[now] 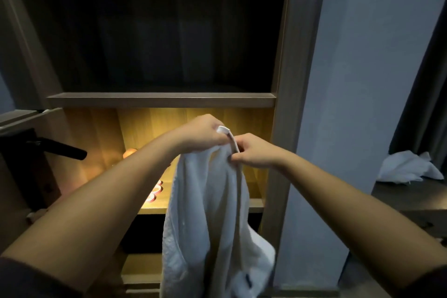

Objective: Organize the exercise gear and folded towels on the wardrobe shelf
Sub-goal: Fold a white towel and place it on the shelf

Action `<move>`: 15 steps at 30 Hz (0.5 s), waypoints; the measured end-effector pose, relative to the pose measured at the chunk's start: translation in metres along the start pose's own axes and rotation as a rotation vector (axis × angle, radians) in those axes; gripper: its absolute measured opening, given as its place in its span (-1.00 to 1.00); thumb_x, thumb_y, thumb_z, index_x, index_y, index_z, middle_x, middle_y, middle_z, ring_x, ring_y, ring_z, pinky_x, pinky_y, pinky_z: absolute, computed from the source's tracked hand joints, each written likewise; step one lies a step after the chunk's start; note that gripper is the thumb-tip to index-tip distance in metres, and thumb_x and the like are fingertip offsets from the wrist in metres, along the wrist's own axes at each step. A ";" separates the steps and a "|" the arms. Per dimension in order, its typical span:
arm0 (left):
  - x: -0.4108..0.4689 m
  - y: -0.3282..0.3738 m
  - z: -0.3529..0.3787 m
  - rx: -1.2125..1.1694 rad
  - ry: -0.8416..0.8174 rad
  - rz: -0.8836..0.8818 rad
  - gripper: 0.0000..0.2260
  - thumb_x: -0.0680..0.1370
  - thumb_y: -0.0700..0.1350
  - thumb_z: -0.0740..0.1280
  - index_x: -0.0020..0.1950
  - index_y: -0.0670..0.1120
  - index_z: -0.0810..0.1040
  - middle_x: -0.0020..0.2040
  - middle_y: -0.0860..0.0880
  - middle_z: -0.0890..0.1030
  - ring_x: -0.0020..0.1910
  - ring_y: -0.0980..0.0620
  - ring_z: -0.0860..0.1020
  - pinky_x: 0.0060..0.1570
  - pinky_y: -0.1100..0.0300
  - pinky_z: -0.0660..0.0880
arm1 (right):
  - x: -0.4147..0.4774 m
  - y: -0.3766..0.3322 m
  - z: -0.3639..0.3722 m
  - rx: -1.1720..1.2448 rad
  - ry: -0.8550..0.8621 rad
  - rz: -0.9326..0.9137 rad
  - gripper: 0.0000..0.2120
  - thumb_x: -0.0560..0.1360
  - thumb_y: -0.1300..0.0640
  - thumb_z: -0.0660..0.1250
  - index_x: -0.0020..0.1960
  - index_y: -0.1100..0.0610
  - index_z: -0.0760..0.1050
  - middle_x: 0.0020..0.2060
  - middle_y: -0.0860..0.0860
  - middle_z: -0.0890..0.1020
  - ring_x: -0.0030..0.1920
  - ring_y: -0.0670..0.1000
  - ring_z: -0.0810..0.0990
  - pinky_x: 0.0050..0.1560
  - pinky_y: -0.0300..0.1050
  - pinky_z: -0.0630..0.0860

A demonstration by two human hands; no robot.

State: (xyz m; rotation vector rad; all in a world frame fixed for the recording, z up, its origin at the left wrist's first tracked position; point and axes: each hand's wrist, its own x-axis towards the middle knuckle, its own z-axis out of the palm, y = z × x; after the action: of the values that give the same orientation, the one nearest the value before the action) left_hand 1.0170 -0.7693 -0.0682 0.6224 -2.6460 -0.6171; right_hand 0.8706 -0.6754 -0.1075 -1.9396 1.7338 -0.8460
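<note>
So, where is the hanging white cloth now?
In the head view's centre, the white cloth hangs from the left hand and right hand, before the lit shelf.

A wooden wardrobe (287, 104) stood open, its upper compartment (157, 31) dark, while warm yellow light glowed beneath the shelf (159, 100). A pale grey-blue wall (350, 80) ran to its right, a dark curtain (425, 104) beyond, a black door handle (63, 149) at left.

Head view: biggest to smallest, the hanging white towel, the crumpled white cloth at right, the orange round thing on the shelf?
1. hanging white towel (nearest, so looks extra big)
2. crumpled white cloth
3. orange round thing
</note>
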 end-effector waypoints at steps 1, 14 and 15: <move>-0.002 -0.004 -0.003 -0.013 -0.003 0.004 -0.85 0.53 -0.10 0.37 -0.21 -0.11 0.62 -0.32 -0.05 0.52 -0.34 0.06 0.43 -0.31 0.15 0.36 | 0.003 0.000 0.002 0.046 0.024 0.008 -0.86 0.49 0.36 0.27 -0.17 0.17 0.52 -0.29 0.02 0.54 -0.26 -0.01 0.51 -0.17 -0.06 0.47; -0.015 -0.030 -0.039 -0.052 0.061 0.035 -0.76 0.53 -0.04 0.39 -0.30 -0.12 0.55 -0.40 0.05 0.47 -0.39 0.17 0.46 -0.41 0.33 0.39 | 0.015 -0.026 -0.010 0.070 0.063 -0.089 -0.77 0.58 -0.06 0.31 -0.09 0.10 0.54 -0.31 -0.15 0.54 -0.32 -0.19 0.53 -0.30 -0.37 0.44; -0.014 -0.026 -0.041 -0.045 0.060 0.037 -0.76 0.53 -0.04 0.38 -0.30 -0.11 0.55 -0.38 0.03 0.48 -0.37 0.15 0.48 -0.39 0.31 0.41 | 0.015 -0.030 -0.013 0.076 0.037 -0.083 -0.78 0.57 -0.03 0.32 -0.11 0.11 0.55 -0.34 -0.14 0.55 -0.33 -0.16 0.54 -0.30 -0.38 0.46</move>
State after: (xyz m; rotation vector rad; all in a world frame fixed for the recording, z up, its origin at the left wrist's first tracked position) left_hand 1.0549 -0.7974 -0.0496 0.5682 -2.5751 -0.6357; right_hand 0.8849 -0.6846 -0.0762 -1.9695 1.6266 -0.9691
